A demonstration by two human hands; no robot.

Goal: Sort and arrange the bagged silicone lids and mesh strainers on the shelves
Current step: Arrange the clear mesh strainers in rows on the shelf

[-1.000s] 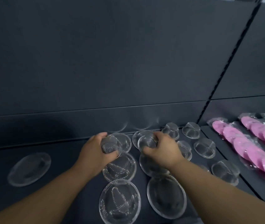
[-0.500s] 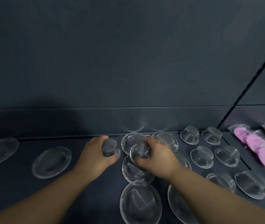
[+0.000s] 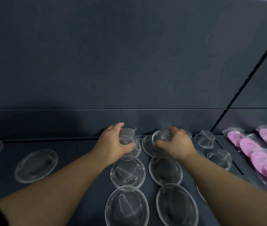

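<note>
Hands have both slid toward the rear of the shelf (image 3: pixel 80 154) over the last second, each carrying its piece along. The left hand (image 3: pixel 113 142) has its fingers curled round a small mesh strainer (image 3: pixel 127 137), and the right hand (image 3: pixel 176 144) grips a second small strainer (image 3: pixel 161 136) the same way. Both pieces now sit over the rearmost large strainers, close to the back panel (image 3: pixel 129 62); whether they already rest on those or are just above them cannot be told. That suggests the small pieces are being set down at the back end of the two columns, so this sorting step looks nearly finished, with release yet to come. Toward the viewer, the left column of large strainers (image 3: pixel 127 171) and the right column (image 3: pixel 165 171) lie in overlapping rows, and their bowls show nothing inside but mesh. More small strainers (image 3: pixel 219 158) stand to the right, apart from each other. On the neighbouring shelf section, clear bags hold pink silicone lids (image 3: pixel 256 154), overlapped in rows. Two clear discs (image 3: pixel 36 165) lie well apart on the left.
</note>
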